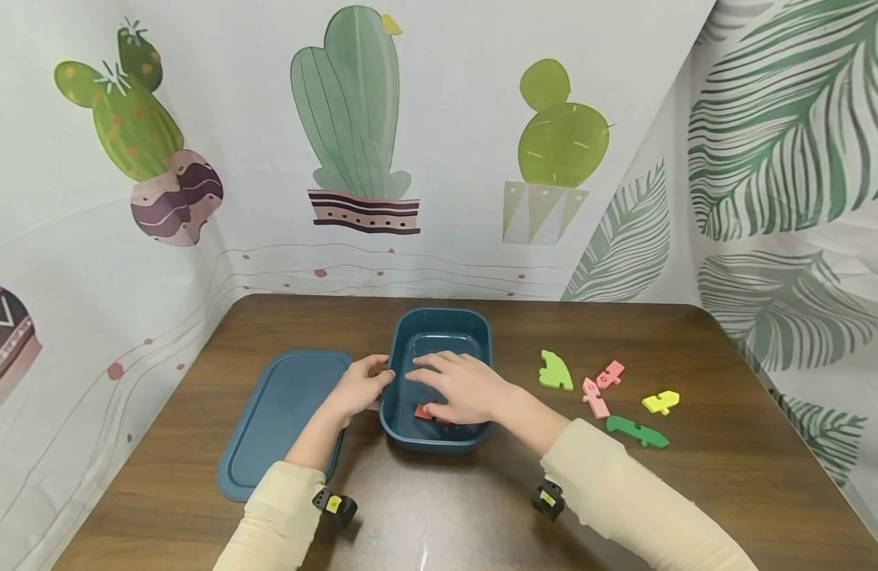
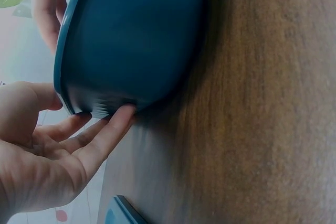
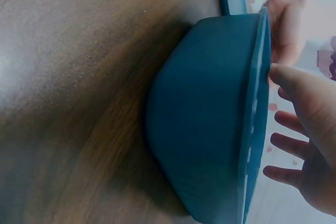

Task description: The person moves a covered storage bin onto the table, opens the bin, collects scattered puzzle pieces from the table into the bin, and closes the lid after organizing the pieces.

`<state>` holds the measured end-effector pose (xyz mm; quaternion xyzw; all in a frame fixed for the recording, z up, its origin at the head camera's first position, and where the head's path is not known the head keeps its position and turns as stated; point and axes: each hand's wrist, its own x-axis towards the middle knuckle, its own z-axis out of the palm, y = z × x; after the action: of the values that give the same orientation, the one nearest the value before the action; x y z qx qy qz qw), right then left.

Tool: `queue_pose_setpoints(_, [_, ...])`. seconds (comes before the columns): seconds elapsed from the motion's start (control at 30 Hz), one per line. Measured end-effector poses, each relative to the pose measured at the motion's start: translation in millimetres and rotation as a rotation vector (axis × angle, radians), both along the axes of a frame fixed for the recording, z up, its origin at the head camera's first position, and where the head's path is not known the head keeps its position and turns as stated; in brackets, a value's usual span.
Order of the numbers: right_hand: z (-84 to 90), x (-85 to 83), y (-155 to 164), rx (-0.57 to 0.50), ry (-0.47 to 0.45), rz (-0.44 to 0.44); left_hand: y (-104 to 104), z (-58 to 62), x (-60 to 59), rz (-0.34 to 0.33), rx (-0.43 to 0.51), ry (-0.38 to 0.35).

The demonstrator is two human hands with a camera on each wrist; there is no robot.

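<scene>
Two hands work at a dark teal rectangular tub (image 1: 481, 333) that stands near the middle of the brown wooden counter (image 1: 731, 476). The left hand (image 1: 360, 387) rests against the tub's left wall, its fingers (image 2: 107, 132) nearly straight, the tips touching the wall low down and the thumb near the rim; it grips nothing. The right hand (image 1: 462, 386) reaches over the tub's rim and lies spread above the inside, fingers (image 3: 286, 145) extended and apart, palm down. Just under that hand, on the tub's floor toward the near wall, a small red foam piece (image 1: 423, 412) shows; whether the fingers touch it cannot be told. Just left of the tub lies its matching teal lid (image 1: 267, 428), flat on the counter. Right of the tub, well apart from it, five foam puzzle pieces lie loose: a light green piece (image 1: 555, 371), two pink pieces (image 1: 603, 387), a yellow piece (image 1: 661, 401) and a dark green piece (image 1: 637, 432).
</scene>
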<state>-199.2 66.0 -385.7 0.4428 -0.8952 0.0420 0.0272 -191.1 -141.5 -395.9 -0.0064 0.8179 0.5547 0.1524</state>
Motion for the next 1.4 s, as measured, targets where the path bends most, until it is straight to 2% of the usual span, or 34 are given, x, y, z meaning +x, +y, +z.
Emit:
queue_pose_setpoints(0.27, [4.5,1.6,13,-0.083,-0.032,-0.034,-6,-29.7,-17.0,0.020,0.023,-0.002])
queue_pose_setpoints(0.4, [6.4,3.7,19,-0.110,-0.036,-0.045,-7,-36.5,-19.3,0.031,0.022,0.009])
queue_pose_setpoints(1.0, [5.2,19.4,61,-0.157,-0.021,-0.120,-7,-36.3,-18.8,0.037,0.042,0.008])
queue_pose_setpoints(1.1, [4.9,22.1,68,-0.165,-0.018,-0.130,-7,-31.3,-16.3,0.028,0.051,0.000])
queue_pose_setpoints(1.3, [4.6,26.9,81,-0.192,-0.003,-0.151,-3,-12.9,-7.2,0.011,0.050,-0.011])
queue_pose_setpoints(1.4, [3.6,29.6,88,-0.207,0.002,-0.156,-3,-14.6,-8.1,0.018,0.053,-0.011])
